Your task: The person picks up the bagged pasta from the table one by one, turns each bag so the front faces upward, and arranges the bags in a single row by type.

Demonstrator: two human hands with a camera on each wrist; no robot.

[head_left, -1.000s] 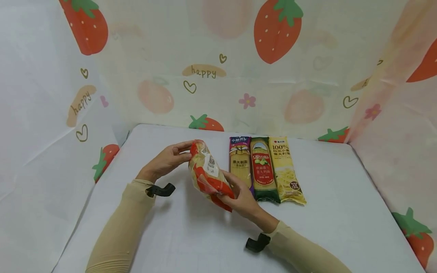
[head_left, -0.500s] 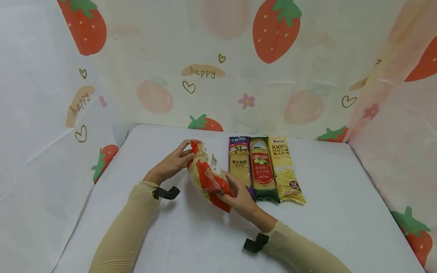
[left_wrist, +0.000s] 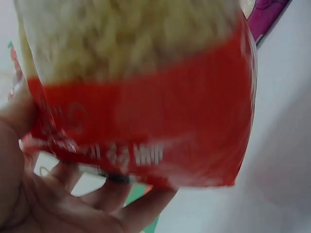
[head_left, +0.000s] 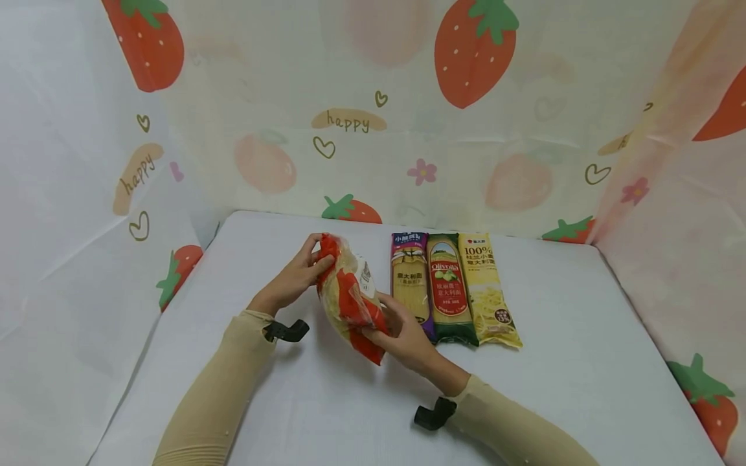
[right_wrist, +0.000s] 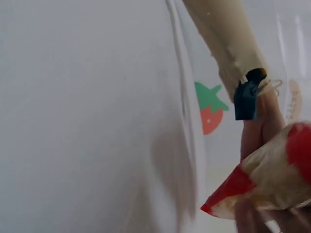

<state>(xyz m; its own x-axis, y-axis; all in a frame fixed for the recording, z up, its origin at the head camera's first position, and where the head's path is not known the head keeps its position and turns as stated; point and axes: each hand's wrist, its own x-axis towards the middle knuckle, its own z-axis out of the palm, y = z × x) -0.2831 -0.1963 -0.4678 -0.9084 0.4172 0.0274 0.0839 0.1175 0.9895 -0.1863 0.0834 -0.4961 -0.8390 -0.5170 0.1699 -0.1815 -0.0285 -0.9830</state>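
Observation:
Both hands hold a red and clear plastic bag of pasta (head_left: 348,291) above the white table, tilted with its upper end toward the left. The left hand (head_left: 293,275) pinches the bag's upper red end, thumb in front. At the lower right end, the right hand (head_left: 408,335) grips the red edge between thumb and fingers. The left wrist view has the bag (left_wrist: 146,111) close up: pale short pieces show through clear film above a red band, with the left hand's fingers (left_wrist: 141,208) at its end. Part of the bag (right_wrist: 277,174) shows in the right wrist view, a white label facing away.
Three long spaghetti packs lie side by side behind the right hand: a purple one (head_left: 410,278), a green and red one (head_left: 451,285) and a yellow one (head_left: 486,285). Strawberry-printed cloth walls (head_left: 361,168) stand round the back and sides of the table (head_left: 583,349).
The bag has shifted slightly left and turned, so its white label faces more to the right. The left hand moved up and round its end; the right hand moved slightly left with it.

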